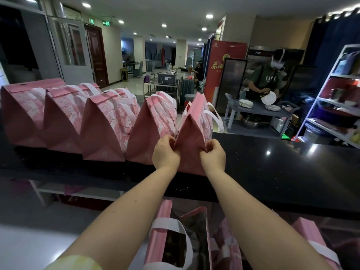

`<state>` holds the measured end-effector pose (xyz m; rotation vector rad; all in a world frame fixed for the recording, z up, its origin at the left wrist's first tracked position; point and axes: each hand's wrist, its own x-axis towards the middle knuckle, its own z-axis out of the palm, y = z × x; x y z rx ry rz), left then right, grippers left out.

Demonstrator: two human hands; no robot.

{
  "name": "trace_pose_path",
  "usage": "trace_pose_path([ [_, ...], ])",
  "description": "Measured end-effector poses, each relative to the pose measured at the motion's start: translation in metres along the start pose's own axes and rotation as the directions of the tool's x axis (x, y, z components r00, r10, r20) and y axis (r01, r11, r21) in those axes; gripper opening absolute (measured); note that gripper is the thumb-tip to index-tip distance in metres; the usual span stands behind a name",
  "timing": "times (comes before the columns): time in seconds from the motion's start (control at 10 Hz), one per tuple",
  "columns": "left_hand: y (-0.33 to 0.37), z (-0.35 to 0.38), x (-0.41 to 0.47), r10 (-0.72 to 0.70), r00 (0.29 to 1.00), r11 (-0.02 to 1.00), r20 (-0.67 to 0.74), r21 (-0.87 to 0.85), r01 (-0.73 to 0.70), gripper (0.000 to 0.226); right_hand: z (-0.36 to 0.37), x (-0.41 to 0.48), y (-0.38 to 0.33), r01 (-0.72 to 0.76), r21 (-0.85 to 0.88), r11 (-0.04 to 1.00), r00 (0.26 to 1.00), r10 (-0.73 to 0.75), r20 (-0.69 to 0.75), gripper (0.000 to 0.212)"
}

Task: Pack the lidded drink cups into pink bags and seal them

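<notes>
A pink bag [192,141] with white handles stands on the black counter [282,168], last on the right in a row of pink bags. My left hand [165,152] pinches its near left side fold. My right hand [213,152] pinches its near right side fold. Its top flap stands upright. To its left, several more pink bags [101,129] stand with their flaps folded over. No drink cup is visible; the bags hide their contents.
Below the counter's near edge, an open pink bag [175,240] and other pink bags [311,240] sit low. Beyond the counter a person [265,80] handles white plates at a grey cart [259,112]. A white shelf rack [335,98] stands at right.
</notes>
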<state>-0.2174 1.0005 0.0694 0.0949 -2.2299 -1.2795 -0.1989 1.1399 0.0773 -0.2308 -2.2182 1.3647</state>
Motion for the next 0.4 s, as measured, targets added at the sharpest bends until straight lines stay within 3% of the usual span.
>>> trace_pose_path([
  [0.4,0.006,-0.05,-0.023,-0.012,0.995,0.998,0.101,-0.053,0.018,0.023,-0.036,-0.007,-0.01,0.036,0.029,0.999,0.969,-0.042,0.243,0.017],
])
